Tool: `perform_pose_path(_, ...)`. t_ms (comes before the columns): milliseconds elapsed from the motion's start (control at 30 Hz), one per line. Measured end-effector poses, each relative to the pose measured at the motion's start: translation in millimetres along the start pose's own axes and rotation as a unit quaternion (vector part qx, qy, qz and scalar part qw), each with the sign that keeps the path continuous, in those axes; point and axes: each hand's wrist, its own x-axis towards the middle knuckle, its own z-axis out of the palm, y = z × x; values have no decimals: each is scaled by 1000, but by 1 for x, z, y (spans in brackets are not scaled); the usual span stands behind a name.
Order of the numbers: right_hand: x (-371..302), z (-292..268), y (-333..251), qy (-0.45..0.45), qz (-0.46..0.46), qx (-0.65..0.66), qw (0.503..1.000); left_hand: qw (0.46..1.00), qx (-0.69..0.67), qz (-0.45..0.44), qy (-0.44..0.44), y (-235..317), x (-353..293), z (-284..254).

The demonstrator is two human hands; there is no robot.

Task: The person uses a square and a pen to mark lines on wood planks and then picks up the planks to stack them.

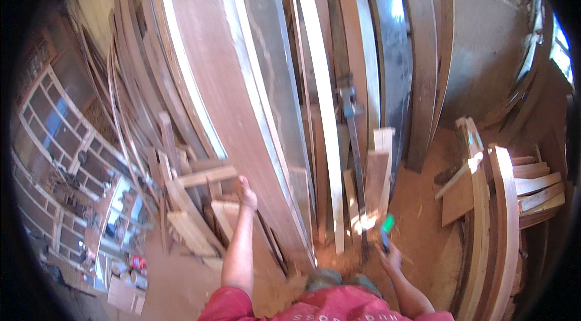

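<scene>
A wide brown board (209, 42) leans upright in front of me, in a row with several other long planks. My left hand (246, 194) is raised at the board's lower left edge, next to the end of a short wooden piece (209, 176). Its fingers point up and show too little to tell whether they grip that edge. Low on the right, my right hand (391, 257) is closed around a slim tool with a dark blue handle and a bright green end (388, 223). The green end points up and away from me; the tool's exact kind is unclear.
A metal bar clamp (351, 103) stands among the planks. Short wood offcuts (184, 224) crowd the lower left. Stacked timber (503, 212) rises on the right. Farther left are white window-like frames (57, 118) and a cluttered work area (115, 218). A dusty brown floor (423, 206) lies below.
</scene>
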Motion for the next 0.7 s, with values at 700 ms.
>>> perform_pose_path(700, -166, -32, 54, 316, 219, -33, 922, 987, 128, 65, -66, -117, 132, 90)
